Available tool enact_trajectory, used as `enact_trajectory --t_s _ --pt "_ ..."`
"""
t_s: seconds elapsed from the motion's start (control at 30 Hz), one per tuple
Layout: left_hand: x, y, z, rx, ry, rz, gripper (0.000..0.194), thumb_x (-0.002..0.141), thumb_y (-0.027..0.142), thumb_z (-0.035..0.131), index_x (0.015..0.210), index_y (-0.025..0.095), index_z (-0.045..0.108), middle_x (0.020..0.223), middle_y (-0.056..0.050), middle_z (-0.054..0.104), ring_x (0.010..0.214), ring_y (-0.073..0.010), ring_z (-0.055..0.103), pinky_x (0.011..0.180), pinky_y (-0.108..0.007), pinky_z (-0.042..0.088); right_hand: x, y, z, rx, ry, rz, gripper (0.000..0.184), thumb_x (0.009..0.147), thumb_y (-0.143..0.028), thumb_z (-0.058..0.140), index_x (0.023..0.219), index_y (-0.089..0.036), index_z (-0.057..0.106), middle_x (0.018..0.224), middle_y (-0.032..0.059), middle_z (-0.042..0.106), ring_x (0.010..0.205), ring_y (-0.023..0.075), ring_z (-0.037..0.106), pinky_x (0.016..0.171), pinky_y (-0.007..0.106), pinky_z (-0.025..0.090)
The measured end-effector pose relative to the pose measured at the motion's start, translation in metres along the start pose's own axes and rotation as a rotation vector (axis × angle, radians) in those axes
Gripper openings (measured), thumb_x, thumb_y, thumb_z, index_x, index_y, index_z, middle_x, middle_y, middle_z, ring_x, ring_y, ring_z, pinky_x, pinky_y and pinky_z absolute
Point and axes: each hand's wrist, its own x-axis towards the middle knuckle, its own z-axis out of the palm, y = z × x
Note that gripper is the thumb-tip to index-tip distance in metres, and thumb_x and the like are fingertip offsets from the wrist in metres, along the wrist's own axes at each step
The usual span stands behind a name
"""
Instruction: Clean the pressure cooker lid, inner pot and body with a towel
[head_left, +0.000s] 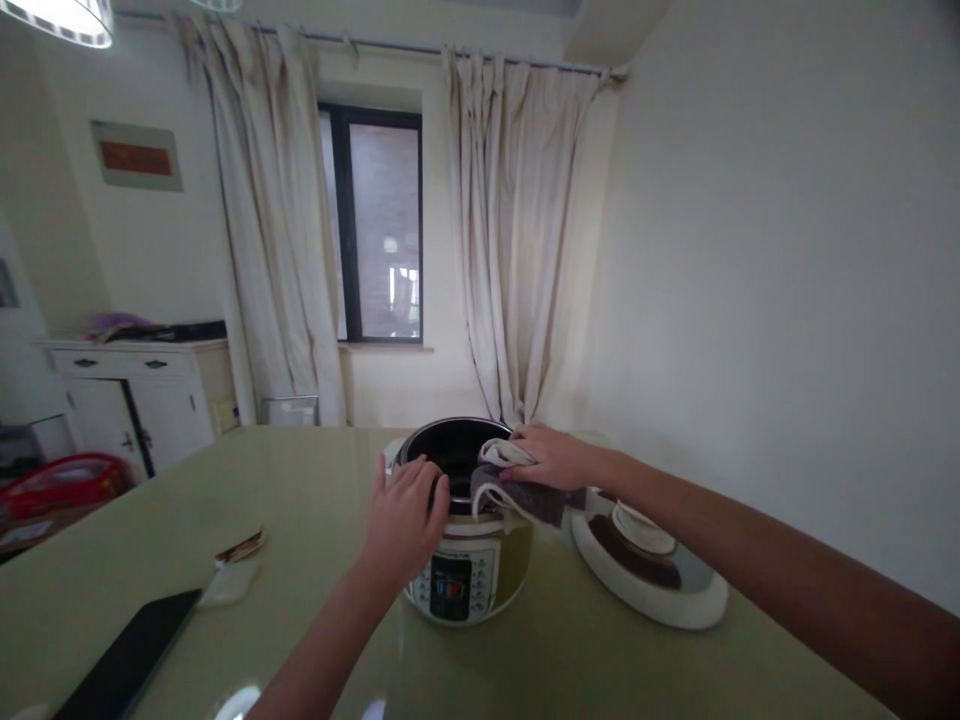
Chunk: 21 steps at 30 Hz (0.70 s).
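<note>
An electric pressure cooker [510, 575] stands upright on the table, its lid off and its dark inner pot [457, 445] exposed. The front carries a control panel with buttons. My left hand [409, 510] is closed over the cooker's left front rim, fingers bent at the edge of the pot. In my right hand [551, 455] is a grey cloth [525, 498] with pale edging, bunched under the fingers. The cloth lies against the right side of the rim and hangs partly outside. Beside the cooker, the round lid [649, 560] rests on the table, partly behind my right forearm.
The pale green table [300, 500] has a glossy top. A dark flat device [127, 655] lies at left, near a small packet [240, 547]. Beyond the table are a white cabinet [169, 395], a red basket [67, 485] and curtains [517, 230].
</note>
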Motion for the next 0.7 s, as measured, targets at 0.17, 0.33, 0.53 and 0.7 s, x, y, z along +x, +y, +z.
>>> enact_trajectory --t_s 0.17,0.33,0.53,0.7 --pt "0.005 0.023 0.013 0.133 -0.039 0.172 0.032 0.108 0.032 0.045 0.082 0.023 0.061 0.077 -0.005 0.069 0.076 -0.0251 0.065 0.075 -0.042 0.044 0.024 0.010 -0.003 -0.305 -0.050 -0.247 0.022 0.101 -0.033 0.064 0.115 -0.018 0.073 0.118 0.0135 0.071 0.107 0.0283 0.061 0.095 0.040 0.046" --pt "0.002 0.012 0.019 0.084 -0.026 0.240 0.036 0.109 0.028 0.044 0.075 0.024 0.056 0.071 -0.002 0.065 0.071 -0.0210 0.060 0.072 -0.041 0.035 0.045 0.058 -0.010 -0.514 0.053 -0.314 0.033 0.095 -0.009 0.062 0.120 -0.028 0.073 0.132 0.0106 0.068 0.121 0.0289 0.056 0.095 0.039 0.042" --pt "0.000 0.011 0.022 0.026 -0.013 0.208 0.033 0.106 0.036 0.053 0.075 0.025 0.053 0.070 -0.002 0.063 0.071 -0.0217 0.059 0.071 -0.042 0.035 0.128 0.055 0.009 -0.642 0.062 -0.480 0.027 0.104 -0.019 0.058 0.122 -0.032 0.072 0.139 0.0095 0.065 0.126 0.0275 0.055 0.093 0.039 0.043" --pt "-0.001 0.011 0.023 0.036 -0.009 0.179 0.033 0.102 0.041 0.058 0.074 0.025 0.052 0.070 -0.002 0.064 0.071 -0.0225 0.061 0.071 -0.042 0.036 0.187 0.007 0.015 -0.596 0.017 -0.910 0.034 0.111 -0.023 0.043 0.125 -0.040 0.070 0.147 0.0014 0.063 0.141 0.0208 0.046 0.112 0.043 0.034"
